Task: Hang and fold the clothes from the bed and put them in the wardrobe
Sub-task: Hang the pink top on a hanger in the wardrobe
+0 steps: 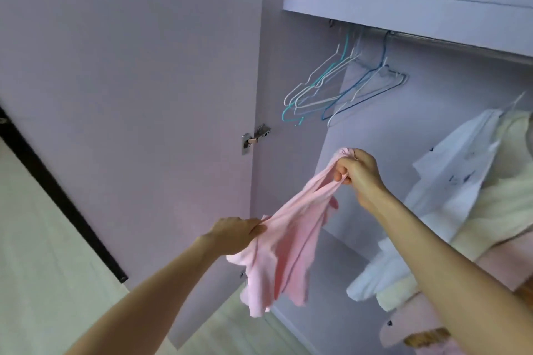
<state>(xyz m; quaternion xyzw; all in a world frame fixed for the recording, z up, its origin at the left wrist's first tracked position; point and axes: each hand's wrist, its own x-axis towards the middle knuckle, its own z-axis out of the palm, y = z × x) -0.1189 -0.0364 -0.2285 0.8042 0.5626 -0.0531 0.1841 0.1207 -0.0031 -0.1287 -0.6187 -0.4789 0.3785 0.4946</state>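
Note:
A pink garment (pixel 288 245) hangs stretched between both my hands in front of the open wardrobe. My right hand (pixel 357 171) grips one bunched end of it, held higher and nearer the wardrobe interior. My left hand (pixel 235 235) pinches the other edge lower down, to the left. The rest of the cloth droops below them. Several empty wire hangers (pixel 334 89), white, teal and blue, hang from the metal rail (pixel 450 40) above the garment.
The open wardrobe door (pixel 129 95) stands at the left with a metal hinge (pixel 253 137). A shelf (pixel 403 0) sits above the rail. White and cream clothes (pixel 467 181) hang at the right. Pale flooring (pixel 43 253) lies at lower left.

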